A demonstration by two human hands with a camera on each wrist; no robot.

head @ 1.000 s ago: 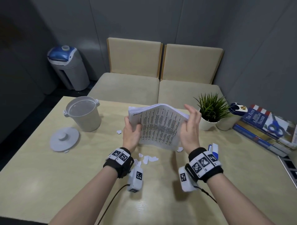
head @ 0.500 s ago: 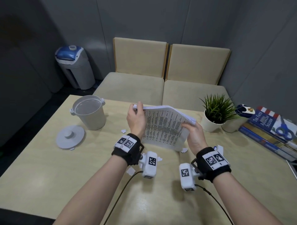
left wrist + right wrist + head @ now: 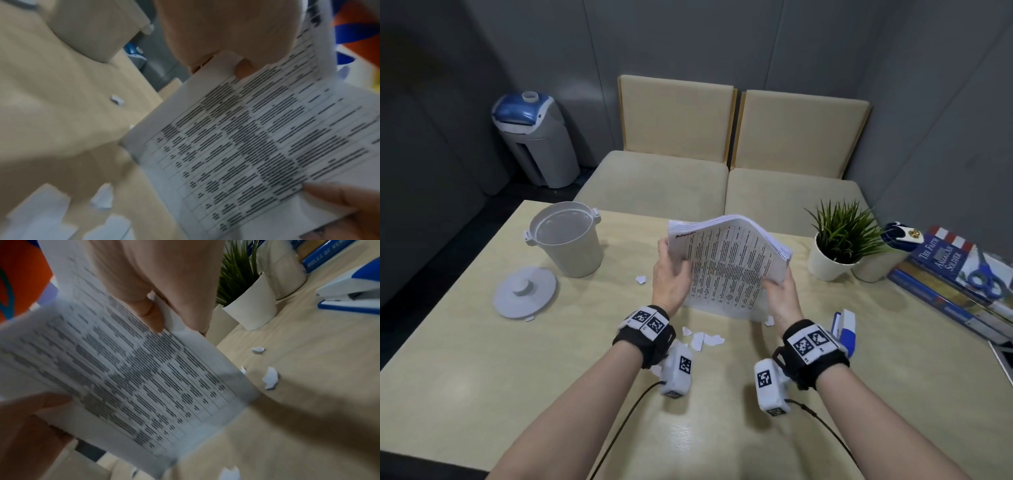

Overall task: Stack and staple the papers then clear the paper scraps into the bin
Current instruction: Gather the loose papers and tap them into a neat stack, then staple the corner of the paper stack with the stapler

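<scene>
Papers point(image 3: 729, 263) are standing over the middle of the surface point(image 3: 482, 359), because left hand point(image 3: 671, 277) and right hand point(image 3: 782, 294) are clamping their side edges to square them before stapling; stapler point(image 3: 844, 329) is waiting near the right edge.

Table point(image 3: 482, 342) with bin point(image 3: 566, 240), scraps point(image 3: 703, 340), stapler point(image 3: 844, 330).

A potted plant point(image 3: 837, 240) stands on the counter point(image 3: 482, 359) beside stacked books point(image 3: 955, 281) carrying blue-handled scissors point(image 3: 984, 279), before two beige chairs point(image 3: 722, 150).
</scene>
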